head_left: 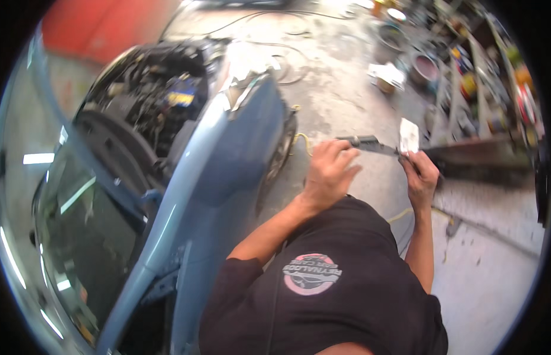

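My right hand (422, 173) pinches the end of a slim dark tool (364, 141) with a thicker black part toward the left; blur hides its exact kind. A small white piece (409, 135), like paper or card, stands up just beyond the right fingertips; whether it is pinched too cannot be told. My left hand (330, 173) is raised close to the tool's other end, fingers loosely bent and thumb apart, with nothing visible between them. To the left is a blue car fender (240, 151), its front upper corner looking rough and whitish.
The car's engine bay (151, 94) lies open, with the windshield (92, 236) nearer me. A cluttered shelf (477, 89) of cans and bottles runs along the right. Buckets (424, 69) stand before it. Hoses (287, 44) and a yellow cord (303, 139) trail over the concrete floor.
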A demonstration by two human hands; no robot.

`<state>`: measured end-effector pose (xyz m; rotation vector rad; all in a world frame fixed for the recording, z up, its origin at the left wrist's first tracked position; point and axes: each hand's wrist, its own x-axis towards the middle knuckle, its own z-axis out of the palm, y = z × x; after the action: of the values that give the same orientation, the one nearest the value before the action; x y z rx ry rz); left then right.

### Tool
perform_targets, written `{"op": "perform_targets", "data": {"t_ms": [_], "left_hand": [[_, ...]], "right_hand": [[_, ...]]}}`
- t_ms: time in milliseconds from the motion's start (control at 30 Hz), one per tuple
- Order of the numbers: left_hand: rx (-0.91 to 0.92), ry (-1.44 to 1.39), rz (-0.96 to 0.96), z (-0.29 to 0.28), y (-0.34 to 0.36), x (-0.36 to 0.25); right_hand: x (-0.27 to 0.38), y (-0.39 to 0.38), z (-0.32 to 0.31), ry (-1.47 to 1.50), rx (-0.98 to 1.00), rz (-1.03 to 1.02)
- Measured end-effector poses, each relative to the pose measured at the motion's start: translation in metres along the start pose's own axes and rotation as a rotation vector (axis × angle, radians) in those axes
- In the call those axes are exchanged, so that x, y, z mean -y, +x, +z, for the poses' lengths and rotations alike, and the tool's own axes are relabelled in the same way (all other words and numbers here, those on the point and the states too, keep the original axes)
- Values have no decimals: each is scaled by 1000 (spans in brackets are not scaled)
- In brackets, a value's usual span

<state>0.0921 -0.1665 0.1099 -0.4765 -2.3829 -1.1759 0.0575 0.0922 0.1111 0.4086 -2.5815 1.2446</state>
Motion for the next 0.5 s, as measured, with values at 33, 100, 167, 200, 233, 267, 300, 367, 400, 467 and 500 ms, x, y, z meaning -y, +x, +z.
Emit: {"op": "perform_targets", "data": {"t_ms": [33,100,167,200,233,267,300,367,400,467,500], "left_hand": [[20,51,-23,-8,2,4],[69,132,-68,-23,-1,14],[159,155,-170,-28,-14,31],[207,162,-218,-30,-20,40],[236,143,-282,-32,-25,44],[225,157,-307,-34,-30,48],[217,169,-330,-36,-34,51],[145,224,-324,-40,-38,60],[126,237,-325,-41,-37,63],[69,280,-361,-47,-40,69],[53,268,-372,-46,-40,71]], "right_hand": [[7,6,12,23,44,-43],[21,24,38,52,146,-117],[46,36,59,53,249,-159],[51,41,69,58,282,-202],[54,45,79,60,314,-239],[56,49,87,61,344,-273],[59,52,93,78,358,-299],[62,58,102,123,374,-317],[62,63,105,148,386,-328],[60,73,112,149,421,-316],[57,77,114,153,447,-312]]}}
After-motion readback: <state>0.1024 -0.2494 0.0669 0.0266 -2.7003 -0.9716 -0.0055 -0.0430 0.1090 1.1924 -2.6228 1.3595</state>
